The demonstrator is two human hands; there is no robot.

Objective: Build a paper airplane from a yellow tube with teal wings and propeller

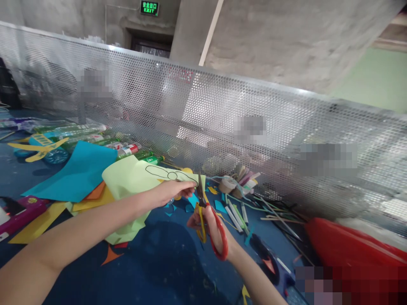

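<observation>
My left hand pinches a large sheet of pale green paper near its right end. A black outline of a propeller shape, with a small circle at its middle, is drawn along the sheet's top edge. In my right hand is a pair of scissors with one red and one yellow handle loop. The blades point up at the sheet's right edge, close to my left fingertips and the tip of the outline. Whether the blades touch the paper I cannot tell.
Blue paper, a yellow paper propeller and several plastic bottles lie at left. Paper scraps, glue sticks and a tape roll are at right, near a red bag. A perforated metal panel stands behind the blue table.
</observation>
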